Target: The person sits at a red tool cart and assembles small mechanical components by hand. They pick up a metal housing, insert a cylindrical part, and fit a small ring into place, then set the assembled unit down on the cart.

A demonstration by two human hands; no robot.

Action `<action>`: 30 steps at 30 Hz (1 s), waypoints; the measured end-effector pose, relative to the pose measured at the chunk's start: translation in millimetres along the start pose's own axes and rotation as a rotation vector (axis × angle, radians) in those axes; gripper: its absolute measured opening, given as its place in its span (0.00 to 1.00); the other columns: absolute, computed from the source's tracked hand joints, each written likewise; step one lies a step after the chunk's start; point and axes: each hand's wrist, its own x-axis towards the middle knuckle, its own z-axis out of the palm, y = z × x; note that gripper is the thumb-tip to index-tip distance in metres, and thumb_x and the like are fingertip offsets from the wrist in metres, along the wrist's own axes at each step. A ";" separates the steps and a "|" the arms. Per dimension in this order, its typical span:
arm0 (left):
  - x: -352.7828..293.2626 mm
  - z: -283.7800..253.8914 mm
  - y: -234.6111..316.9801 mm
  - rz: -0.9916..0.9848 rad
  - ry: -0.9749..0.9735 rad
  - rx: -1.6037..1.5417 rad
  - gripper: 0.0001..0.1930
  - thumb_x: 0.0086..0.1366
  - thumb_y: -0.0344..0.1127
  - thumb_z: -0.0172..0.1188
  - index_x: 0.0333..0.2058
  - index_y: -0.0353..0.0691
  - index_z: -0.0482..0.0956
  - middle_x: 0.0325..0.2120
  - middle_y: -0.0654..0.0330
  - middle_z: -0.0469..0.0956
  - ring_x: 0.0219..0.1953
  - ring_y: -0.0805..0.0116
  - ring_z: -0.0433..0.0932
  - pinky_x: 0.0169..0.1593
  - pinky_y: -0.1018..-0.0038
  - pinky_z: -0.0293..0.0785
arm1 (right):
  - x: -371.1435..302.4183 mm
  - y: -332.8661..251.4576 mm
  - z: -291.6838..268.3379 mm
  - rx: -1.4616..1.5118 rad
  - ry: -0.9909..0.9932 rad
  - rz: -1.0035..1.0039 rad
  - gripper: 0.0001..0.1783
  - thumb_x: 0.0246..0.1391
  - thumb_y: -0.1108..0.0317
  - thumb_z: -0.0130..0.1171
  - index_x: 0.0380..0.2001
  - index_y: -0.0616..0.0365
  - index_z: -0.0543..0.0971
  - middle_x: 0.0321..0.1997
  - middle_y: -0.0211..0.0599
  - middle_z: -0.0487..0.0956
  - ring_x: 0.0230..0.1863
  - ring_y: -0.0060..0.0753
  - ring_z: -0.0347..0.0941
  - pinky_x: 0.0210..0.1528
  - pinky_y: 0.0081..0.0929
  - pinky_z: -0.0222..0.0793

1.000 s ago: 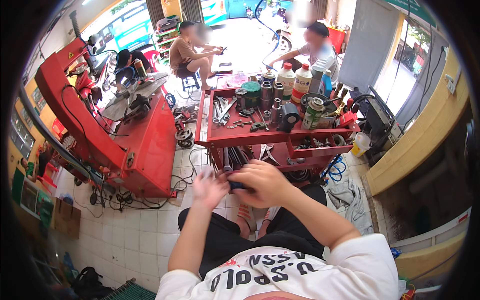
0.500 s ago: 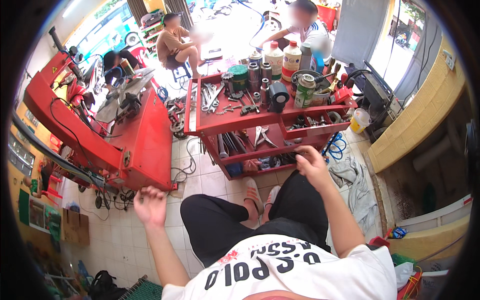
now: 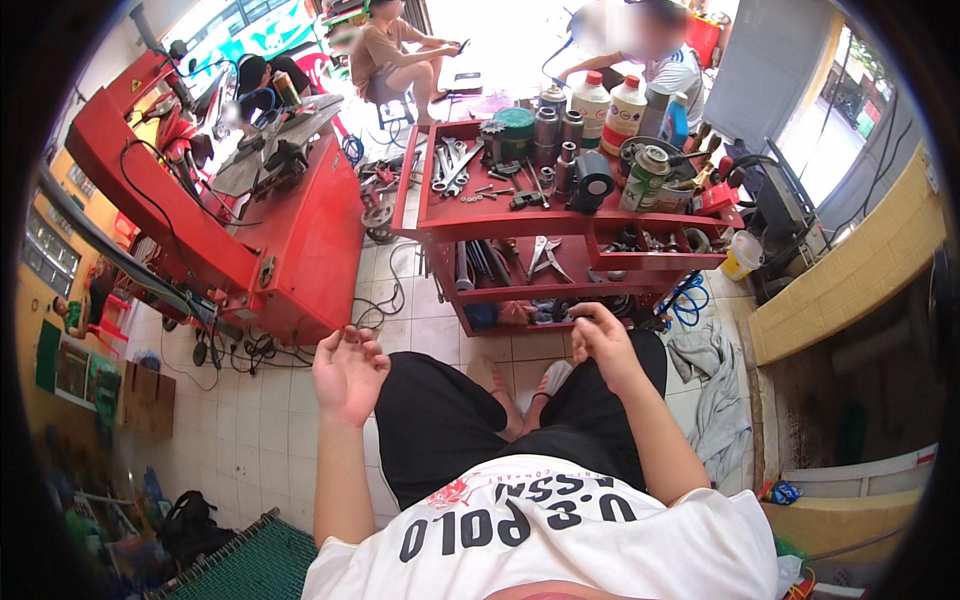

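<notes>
My left hand (image 3: 350,380) is raised palm up beside my left knee, its fingers loosely bent and apart, with nothing in it. Over my right knee hovers my right hand (image 3: 606,348), empty, fingers half curled and spread. Both are nearest to a red tool cart (image 3: 400,190) in front of me, and neither touches it. Its top carries several spanners (image 3: 456,168), metal sockets (image 3: 546,135), a green tub (image 3: 514,130), a black cylindrical part (image 3: 592,180) and a green-and-white spray can (image 3: 646,180). Pliers (image 3: 546,258) lie on the lower shelf.
A large red machine (image 3: 310,240) stands on the left, with black cables (image 3: 262,345) beneath it. A grey cloth (image 3: 712,385) lies on the tiled floor at right, near a white bucket (image 3: 742,256) and blue hose (image 3: 690,300). Several people sit or work beyond the cart.
My left hand has moved right and slightly up, turning its palm upward. My right hand has shifted a little left and down. The view has tilted, so the cart appears farther right.
</notes>
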 end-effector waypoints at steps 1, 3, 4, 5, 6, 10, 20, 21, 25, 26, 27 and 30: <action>-3.4 -13.0 2.9 0.035 0.042 0.005 0.11 0.74 0.44 0.54 0.41 0.45 0.80 0.41 0.63 0.78 0.40 0.70 0.74 0.47 0.69 0.69 | 0.2 9.6 -10.6 0.028 0.012 0.024 0.16 0.72 0.62 0.58 0.57 0.57 0.76 0.31 0.28 0.78 0.27 0.16 0.71 0.32 0.18 0.68; 0.5 -38.4 0.6 0.124 0.171 0.030 0.10 0.73 0.45 0.55 0.39 0.47 0.79 0.39 0.65 0.78 0.39 0.71 0.74 0.45 0.70 0.68 | 8.6 20.2 -24.5 0.074 0.033 0.062 0.16 0.73 0.60 0.57 0.56 0.57 0.76 0.31 0.29 0.77 0.27 0.17 0.71 0.31 0.19 0.68; 8.3 -60.6 -5.4 0.115 0.192 0.003 0.10 0.73 0.45 0.55 0.38 0.47 0.78 0.38 0.66 0.77 0.39 0.71 0.74 0.44 0.70 0.68 | 16.0 25.6 -26.9 0.058 0.035 0.062 0.16 0.73 0.60 0.57 0.56 0.57 0.76 0.31 0.29 0.77 0.27 0.17 0.71 0.31 0.19 0.68; 16.7 -86.3 -11.1 0.108 0.214 -0.022 0.10 0.72 0.45 0.55 0.38 0.47 0.78 0.37 0.66 0.77 0.38 0.71 0.73 0.44 0.70 0.68 | 24.0 30.2 -24.7 0.044 0.036 0.062 0.16 0.73 0.60 0.57 0.56 0.57 0.77 0.31 0.28 0.77 0.26 0.17 0.71 0.31 0.19 0.68; 16.1 -92.6 -18.5 0.082 0.245 -0.042 0.10 0.72 0.45 0.55 0.37 0.47 0.77 0.36 0.66 0.77 0.38 0.71 0.73 0.43 0.70 0.67 | 20.2 33.5 -20.3 0.034 0.054 0.075 0.16 0.73 0.59 0.57 0.56 0.58 0.77 0.31 0.28 0.77 0.26 0.17 0.71 0.31 0.20 0.68; 36.2 -76.5 -59.6 -0.052 0.277 -0.082 0.10 0.72 0.46 0.55 0.37 0.47 0.77 0.35 0.66 0.77 0.37 0.71 0.73 0.42 0.70 0.67 | 43.2 25.9 4.7 0.036 -0.024 0.066 0.16 0.73 0.60 0.58 0.54 0.59 0.78 0.32 0.28 0.77 0.27 0.17 0.71 0.33 0.18 0.69; 70.8 -8.0 -52.5 0.067 0.092 0.162 0.09 0.73 0.45 0.53 0.41 0.48 0.74 0.38 0.65 0.76 0.38 0.71 0.72 0.45 0.69 0.68 | 60.2 13.3 27.4 -0.087 -0.144 0.040 0.13 0.74 0.63 0.57 0.53 0.58 0.78 0.32 0.27 0.78 0.29 0.16 0.72 0.34 0.18 0.71; 70.5 -10.3 -52.4 0.067 0.104 0.179 0.09 0.73 0.45 0.54 0.41 0.48 0.74 0.38 0.65 0.76 0.38 0.71 0.72 0.46 0.69 0.68 | 57.1 16.8 22.5 -0.108 -0.127 0.080 0.13 0.73 0.62 0.57 0.53 0.58 0.78 0.33 0.27 0.78 0.29 0.16 0.72 0.34 0.19 0.71; 77.5 -50.6 -52.2 0.104 0.154 0.264 0.09 0.73 0.45 0.55 0.43 0.49 0.75 0.40 0.66 0.76 0.39 0.71 0.73 0.46 0.69 0.68 | 44.6 43.8 -16.9 -0.051 -0.058 0.246 0.14 0.72 0.61 0.59 0.53 0.57 0.79 0.33 0.27 0.78 0.29 0.16 0.72 0.35 0.21 0.72; 83.6 -76.3 -57.1 0.080 0.112 0.230 0.09 0.73 0.46 0.55 0.43 0.50 0.76 0.40 0.66 0.77 0.40 0.70 0.74 0.47 0.69 0.69 | 43.9 56.9 -30.6 -0.002 -0.041 0.291 0.14 0.72 0.60 0.59 0.53 0.57 0.79 0.33 0.27 0.78 0.29 0.17 0.72 0.35 0.22 0.72; 91.7 -108.2 -64.1 0.058 0.069 0.196 0.10 0.73 0.46 0.56 0.44 0.50 0.77 0.40 0.66 0.77 0.41 0.70 0.74 0.47 0.68 0.69 | 45.4 75.5 -46.2 0.065 -0.022 0.313 0.13 0.72 0.56 0.57 0.48 0.53 0.79 0.33 0.28 0.78 0.28 0.21 0.72 0.36 0.28 0.72; 121.1 -154.5 -56.2 -0.128 0.078 -0.088 0.13 0.72 0.49 0.58 0.45 0.50 0.77 0.41 0.63 0.77 0.43 0.68 0.76 0.49 0.66 0.71 | 57.1 104.4 -76.4 0.590 0.100 0.488 0.13 0.71 0.52 0.56 0.43 0.48 0.77 0.32 0.27 0.77 0.28 0.25 0.71 0.38 0.35 0.71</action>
